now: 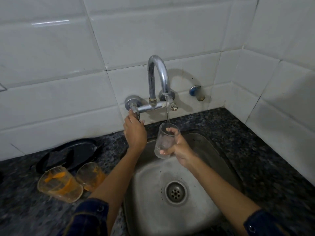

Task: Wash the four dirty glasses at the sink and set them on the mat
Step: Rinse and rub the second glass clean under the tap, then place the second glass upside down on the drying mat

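Tap handle [136, 114] hidden by left hand [135, 133]

Dim indoor light with a cool grey cast. A soft glare streak lies on the white wall tiles [51, 23] at far left. The chrome tap spout [159, 72] throws a curved shadow rightward. Wide-angle bending warps the edges; near corners blur.

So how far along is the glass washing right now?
Early on. No mat or finished glass is in view. In hand: the right hand holds a clear glass under the running tap over the sink, while the left hand grips the tap handle. Left: two orange-stained glasses wait on the counter; a fourth isn't visible.
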